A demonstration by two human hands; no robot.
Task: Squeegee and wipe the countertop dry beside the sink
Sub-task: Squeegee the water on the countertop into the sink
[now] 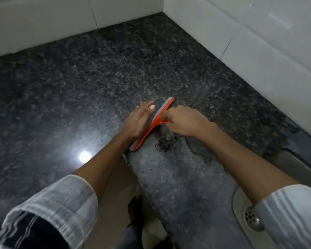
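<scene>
An orange squeegee [152,127] with a grey rubber blade lies slanted on the dark speckled granite countertop [97,78], near its front edge. My right hand [184,121] grips the squeegee's short orange handle. My left hand [137,120] rests along the blade side with fingers stretched out, pressing against the grey strip. A small puddle of water [164,143] sits just right of the blade's near end, with a wet streak trailing further right.
White tiled walls [258,42] close the counter at the back and right. The steel sink [241,203] with its round drain [252,219] lies at the lower right. A lamp's glare [84,156] shines on the stone. The floor shows below the counter edge.
</scene>
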